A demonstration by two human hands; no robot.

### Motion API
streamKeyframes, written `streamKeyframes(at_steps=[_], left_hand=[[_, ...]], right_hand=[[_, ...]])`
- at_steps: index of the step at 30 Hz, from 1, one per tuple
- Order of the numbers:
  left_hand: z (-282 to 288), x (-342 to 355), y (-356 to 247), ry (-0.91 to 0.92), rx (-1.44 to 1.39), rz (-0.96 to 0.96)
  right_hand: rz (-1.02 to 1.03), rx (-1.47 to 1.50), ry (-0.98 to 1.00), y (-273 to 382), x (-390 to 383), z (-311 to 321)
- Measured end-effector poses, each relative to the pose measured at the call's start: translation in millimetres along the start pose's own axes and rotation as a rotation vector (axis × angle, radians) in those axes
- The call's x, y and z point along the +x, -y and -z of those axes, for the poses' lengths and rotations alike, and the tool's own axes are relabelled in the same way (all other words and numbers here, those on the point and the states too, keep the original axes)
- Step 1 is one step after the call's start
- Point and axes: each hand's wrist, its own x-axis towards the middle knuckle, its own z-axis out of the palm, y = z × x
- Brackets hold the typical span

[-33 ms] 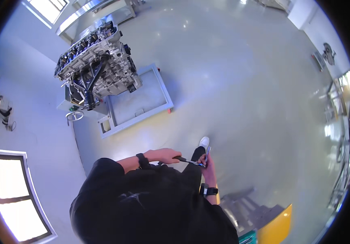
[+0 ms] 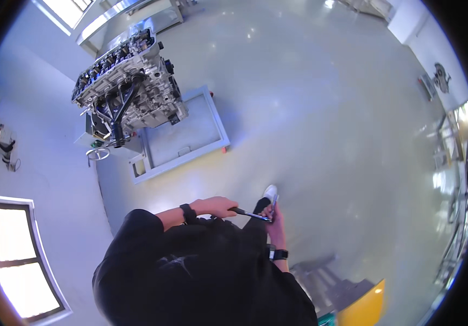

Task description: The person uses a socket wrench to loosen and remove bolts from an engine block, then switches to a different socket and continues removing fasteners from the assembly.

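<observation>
left hand (image 2: 218, 206): closed round the dark handle end of the ratchet wrench (image 2: 251, 214), wrist with a black watch
right hand (image 2: 274, 220): fingers pinched on the shiny head end of the wrench, gripping it
wrench place: held in front of the body between both hands, above the floor (image 2: 321, 108), just over the white shoe (image 2: 269, 192)
wrench axis: long axis runs left to right and slightly downward; handle points to the person's left, head to the right
step: looks like fitting or adjusting the head end while standing
next move needs: probably a steady left grip while the right fingers work at the head
engine (image 2: 128, 89): on a stand (image 2: 185, 138), well apart, upper left
yellow cart (image 2: 361, 307): lower right
</observation>
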Motion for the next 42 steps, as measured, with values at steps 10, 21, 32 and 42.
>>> streamKeyframes(at_steps=[10,21,32,42], left_hand=[[147.0,83.0,-15.7,-0.355,-0.128,0.164],[301.7,131.3,50.8,-0.971,-0.297,0.117],[492.8,172.8,47.5,-1.265,-0.553,0.08],[597.0,183.8,71.5,-1.579,-0.9,0.532]], right_hand=[[-0.378,-0.061,0.262,192.1,170.9,-106.4],[-0.533,-0.482,0.32,257.0,418.3,-203.9],[-0.404,-1.219,0.181,265.4,618.3,-302.6],[-0.985,-1.217,0.601,226.7,760.7,-399.0]])
